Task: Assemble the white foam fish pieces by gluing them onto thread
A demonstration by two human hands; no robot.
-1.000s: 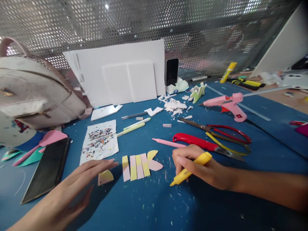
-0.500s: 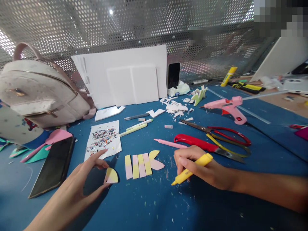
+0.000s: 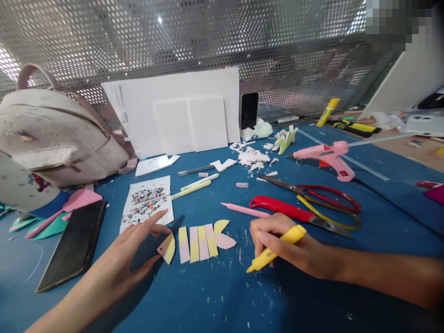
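As I watch, the left hand (image 3: pixel 118 260) pinches a pink-and-yellow piece (image 3: pixel 168 249) left of lower centre, just beside the strips (image 3: pixel 204 243), while the right hand (image 3: pixel 305 256) grips a yellow marker (image 3: pixel 262 260); arranging seems in hand, and the next move likely calls for a light touch.

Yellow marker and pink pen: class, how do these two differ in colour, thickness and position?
The yellow marker is bright yellow; the pink pen is pink. The yellow marker is thicker, the pink pen slimmer. The yellow marker is tilted in the right hand; the pink pen lies on the blue table. Both narrow toward their left ends.
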